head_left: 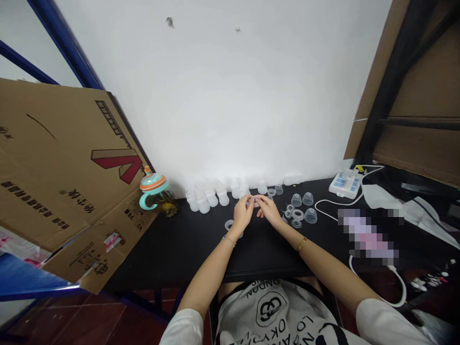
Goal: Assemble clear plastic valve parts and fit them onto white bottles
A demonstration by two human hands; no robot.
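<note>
My left hand [243,212] and my right hand [269,210] meet above the black table, both closed on a small whitish ring [255,198], pinched between the fingertips. The fingers partly hide it, so I cannot make out whether a nipple sits inside. Just beside my left wrist lies a clear plastic ring [229,224]. To the right of my right hand are a white ring [297,214], several clear nipple pieces [288,211] and clear dome caps [310,215]. Beyond my hands, white baby bottles [203,203] stand in a group along the wall.
A glass jug with a turquoise lid [154,186] stands at the left by a large cardboard box [72,177]. On the right are a white power strip [345,183], a white cable [325,201] and a blurred-out object [370,235]. One bottle [293,180] lies on its side.
</note>
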